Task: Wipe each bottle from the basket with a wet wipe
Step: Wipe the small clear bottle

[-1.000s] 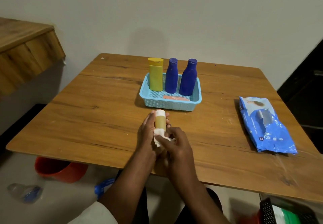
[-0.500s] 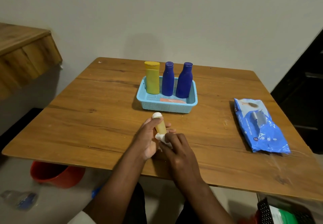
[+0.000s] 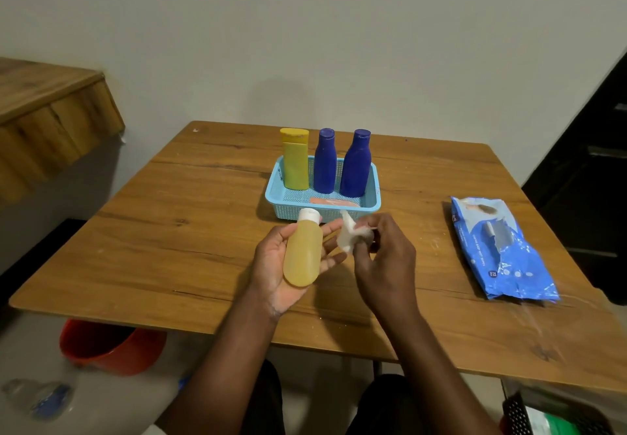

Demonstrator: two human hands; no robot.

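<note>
Amber liquid is showing through the small bottle [image 3: 302, 258], white-capped, which is lying lengthwise across the upturned left hand [image 3: 288, 265]; the fingers are lying nearly straight beneath it, cradling rather than clasping. The right hand [image 3: 383, 265] is hovering just beside it, its curled fingertips pinching a crumpled white wet wipe [image 3: 349, 237], which is sitting apart from the bottle. Both hands are being held above the wooden table [image 3: 169, 248]. Behind them, the light-blue basket [image 3: 288, 200] is holding a yellow bottle [image 3: 296, 159] and two dark-blue bottles [image 3: 325, 163] [image 3: 356, 166], all upright, plus a flat orange item [image 3: 334, 202]. A blue wipes pack [image 3: 502, 248] is lying well apart to the right.
</note>
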